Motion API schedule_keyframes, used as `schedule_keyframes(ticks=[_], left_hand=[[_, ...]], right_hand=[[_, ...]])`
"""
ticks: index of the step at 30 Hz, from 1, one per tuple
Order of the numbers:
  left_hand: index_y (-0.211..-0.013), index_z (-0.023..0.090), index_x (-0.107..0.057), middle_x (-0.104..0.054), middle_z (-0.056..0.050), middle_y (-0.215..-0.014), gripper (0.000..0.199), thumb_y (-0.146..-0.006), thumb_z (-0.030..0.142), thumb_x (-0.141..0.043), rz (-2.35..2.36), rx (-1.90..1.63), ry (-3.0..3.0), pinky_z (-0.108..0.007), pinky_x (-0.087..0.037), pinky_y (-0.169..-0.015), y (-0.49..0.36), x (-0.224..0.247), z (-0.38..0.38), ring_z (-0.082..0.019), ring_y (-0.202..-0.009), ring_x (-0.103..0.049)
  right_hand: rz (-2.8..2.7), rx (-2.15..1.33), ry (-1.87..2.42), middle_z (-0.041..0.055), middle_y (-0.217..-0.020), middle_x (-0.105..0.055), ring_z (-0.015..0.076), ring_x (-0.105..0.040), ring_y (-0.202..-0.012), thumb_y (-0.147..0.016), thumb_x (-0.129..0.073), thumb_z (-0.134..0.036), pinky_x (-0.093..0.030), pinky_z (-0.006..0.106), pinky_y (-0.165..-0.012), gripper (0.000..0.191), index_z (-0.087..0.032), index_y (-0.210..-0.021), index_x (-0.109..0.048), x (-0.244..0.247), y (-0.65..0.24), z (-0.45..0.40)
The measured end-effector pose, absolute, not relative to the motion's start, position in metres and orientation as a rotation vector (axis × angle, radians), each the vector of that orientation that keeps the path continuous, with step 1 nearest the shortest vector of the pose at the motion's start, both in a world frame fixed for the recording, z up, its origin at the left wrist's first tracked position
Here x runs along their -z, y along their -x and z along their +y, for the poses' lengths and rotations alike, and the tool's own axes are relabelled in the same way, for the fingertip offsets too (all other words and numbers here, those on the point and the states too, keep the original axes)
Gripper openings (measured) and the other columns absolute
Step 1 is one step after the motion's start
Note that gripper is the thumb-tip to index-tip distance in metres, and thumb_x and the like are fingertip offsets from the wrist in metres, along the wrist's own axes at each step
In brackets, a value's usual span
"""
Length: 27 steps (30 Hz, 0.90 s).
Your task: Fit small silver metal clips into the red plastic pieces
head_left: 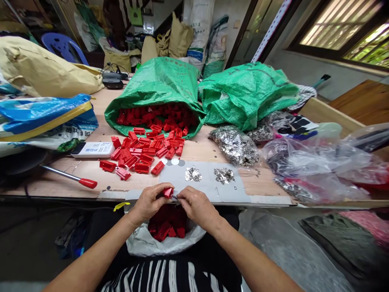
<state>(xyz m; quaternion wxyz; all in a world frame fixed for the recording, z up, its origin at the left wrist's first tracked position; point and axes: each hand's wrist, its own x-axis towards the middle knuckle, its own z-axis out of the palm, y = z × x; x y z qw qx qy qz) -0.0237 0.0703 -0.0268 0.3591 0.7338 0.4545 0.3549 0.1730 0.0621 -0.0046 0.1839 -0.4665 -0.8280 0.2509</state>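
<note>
I'm watching left hand (152, 200) pinching red part (168, 193) over near bag (136, 240), right hand (196, 205) holding thin piece (174, 196), too small to identify, at its right; seemingly fitting step, calling for steady, aligned hands.

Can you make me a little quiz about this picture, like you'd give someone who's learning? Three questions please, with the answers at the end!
1. What colour is the part in the left hand? A) blue B) red C) yellow
2. True or false: the white bag near the striped shirt has red pieces inside.
3. How many small piles of shiny bits lie on the grey sheet?

Key: 1. B; 2. True; 3. Two
</note>
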Motion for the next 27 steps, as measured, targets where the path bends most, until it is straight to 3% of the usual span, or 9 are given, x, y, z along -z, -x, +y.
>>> schedule_keyframes(ticks=[16, 27], left_hand=[[-0.106, 0.021, -0.06, -0.069, -0.003, -0.094, 0.029, -0.077, 0.021, -0.057, 1.134, -0.875, -1.879, -0.03, -0.048, -0.081, 0.027, 0.026, 0.067, -0.017, -0.085, -0.062], [-0.107, 0.022, -0.06, -0.069, -0.002, -0.095, 0.03, -0.077, 0.017, -0.057, 1.118, -0.855, -1.908, -0.029, -0.047, -0.081, 0.029, 0.025, 0.067, -0.017, -0.087, -0.062]], right_hand=[[-2.154, -0.82, 1.338, 0.0002, -0.077, -0.063, 0.0133, -0.056, -0.072, -0.082, -0.056, -0.013, -0.04, 0.024, -0.066, 0.008, -0.019, -0.081, -0.061, -0.002, -0.175, 0.063], [-2.237, -0.799, 1.333, 0.0011, -0.078, -0.062, 0.0133, -0.056, -0.073, -0.083, -0.055, -0.014, -0.04, 0.023, -0.067, 0.009, -0.02, -0.083, -0.062, 0.003, -0.173, 0.063]])
